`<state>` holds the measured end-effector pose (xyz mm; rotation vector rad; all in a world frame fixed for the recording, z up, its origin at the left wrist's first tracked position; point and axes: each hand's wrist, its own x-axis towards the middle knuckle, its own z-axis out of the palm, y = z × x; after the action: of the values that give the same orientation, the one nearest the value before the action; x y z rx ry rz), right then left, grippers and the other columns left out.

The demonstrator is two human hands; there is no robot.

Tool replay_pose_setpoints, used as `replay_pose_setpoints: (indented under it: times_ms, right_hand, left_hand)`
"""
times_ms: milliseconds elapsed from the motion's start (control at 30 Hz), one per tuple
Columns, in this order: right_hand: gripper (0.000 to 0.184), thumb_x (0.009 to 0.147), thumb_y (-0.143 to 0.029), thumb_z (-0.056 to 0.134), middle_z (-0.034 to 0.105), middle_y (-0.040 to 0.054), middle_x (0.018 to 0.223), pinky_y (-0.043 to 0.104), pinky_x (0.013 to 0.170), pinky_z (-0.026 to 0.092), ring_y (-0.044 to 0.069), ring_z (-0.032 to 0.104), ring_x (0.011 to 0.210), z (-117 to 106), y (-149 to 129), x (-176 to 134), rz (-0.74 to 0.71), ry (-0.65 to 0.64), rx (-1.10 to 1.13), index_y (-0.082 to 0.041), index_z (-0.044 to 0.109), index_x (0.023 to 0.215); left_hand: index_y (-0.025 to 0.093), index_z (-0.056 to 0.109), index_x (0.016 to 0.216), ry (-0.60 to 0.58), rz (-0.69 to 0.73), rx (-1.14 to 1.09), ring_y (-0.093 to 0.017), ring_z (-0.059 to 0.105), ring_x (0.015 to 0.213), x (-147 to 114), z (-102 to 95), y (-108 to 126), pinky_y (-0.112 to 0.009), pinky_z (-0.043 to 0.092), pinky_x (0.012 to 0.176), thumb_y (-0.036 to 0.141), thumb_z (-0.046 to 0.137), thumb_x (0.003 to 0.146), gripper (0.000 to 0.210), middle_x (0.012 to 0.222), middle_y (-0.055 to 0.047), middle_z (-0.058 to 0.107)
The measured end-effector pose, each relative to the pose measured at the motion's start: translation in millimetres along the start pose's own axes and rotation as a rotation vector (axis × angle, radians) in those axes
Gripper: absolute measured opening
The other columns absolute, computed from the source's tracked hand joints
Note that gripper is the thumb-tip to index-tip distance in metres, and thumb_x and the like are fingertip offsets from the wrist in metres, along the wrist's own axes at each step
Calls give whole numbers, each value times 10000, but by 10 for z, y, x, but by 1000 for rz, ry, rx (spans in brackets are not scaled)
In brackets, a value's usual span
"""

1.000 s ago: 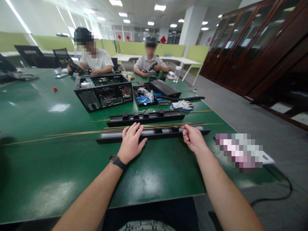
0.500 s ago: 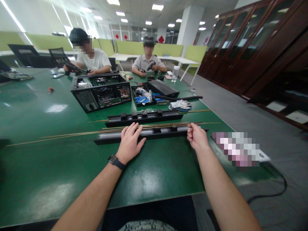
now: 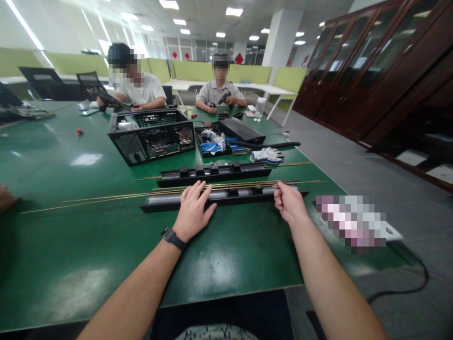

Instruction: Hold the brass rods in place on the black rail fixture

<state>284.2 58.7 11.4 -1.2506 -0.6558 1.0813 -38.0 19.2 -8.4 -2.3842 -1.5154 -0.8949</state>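
Several thin brass-coloured rods [image 3: 106, 197] lie lengthwise over a long black channel bar [image 3: 163, 208] that has a pale strip inside and dark blocks along it. My left hand [image 3: 193, 210] rests across the rods and the bar, fingers stretched out and the thumb apart, a dark watch on its wrist. At the bar's right end, the thumb and forefinger of my right hand [image 3: 288, 202] are pinched on the rods, with the other fingers curled. Just behind lies a second black channel bar [image 3: 215, 178] with several dark blocks, and rod ends stick out past both its ends.
An opened computer case [image 3: 152, 141] stands behind at left. Beside it a black tray [image 3: 215, 152] holds gloves, with more gloves [image 3: 267, 155] to its right. A blurred-out flat object [image 3: 354, 219] lies near the right edge. Two people sit opposite; another person's hand [image 3: 6, 199] shows far left.
Another person's hand has come into view at the left edge. The whole view has shifted slightly; my two hands keep nearly the same places on the rods.
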Motion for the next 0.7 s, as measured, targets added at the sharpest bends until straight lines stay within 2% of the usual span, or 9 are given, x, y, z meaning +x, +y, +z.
replay_pose_setpoints:
  times_ms: [167, 333, 500, 600, 700]
  right_hand:
    - [184, 924, -294, 665, 534, -45, 503, 154, 259, 203, 53, 369, 308, -28, -36, 34, -9, 123, 21, -165, 624, 799]
    - [220, 941, -362, 665, 559, -34, 517, 153, 265, 203, 56, 373, 311, 19, -20, -30, 4, 7, -32, -161, 642, 855]
    - [294, 874, -432, 760, 565, -38, 524, 148, 271, 195, 51, 371, 311, 39, 8, -53, 32, -87, -73, -167, 633, 856]
    - [259, 877, -394, 750, 558, -41, 522, 149, 267, 199, 51, 372, 315, 8, 5, -19, 18, -53, -42, -165, 634, 841]
    - [214, 891, -344, 717, 552, -43, 518, 151, 261, 203, 50, 370, 316, -27, -9, 19, -3, 42, -3, -163, 630, 819]
  left_hand:
    - [181, 500, 1498, -2, 0, -3, -322, 413, 1495, 3, 1, 4, -518, 300, 1224, 388, 578, 984, 560, 1543, -164, 522]
    - [190, 495, 1505, -1, -2, -11, -326, 414, 1494, 8, 1, 1, -525, 303, 1224, 386, 576, 983, 563, 1544, -163, 522]
    - [210, 487, 1517, -1, -5, -25, -334, 410, 1497, 7, 2, -4, -540, 308, 1220, 376, 581, 976, 574, 1542, -162, 524]
    - [210, 492, 1513, -2, -2, -21, -334, 409, 1497, 7, 0, -3, -538, 307, 1219, 383, 579, 978, 569, 1543, -163, 523]
    - [205, 502, 1503, -5, 0, -15, -332, 410, 1496, 8, -4, 0, -530, 306, 1219, 388, 581, 979, 561, 1540, -162, 525]
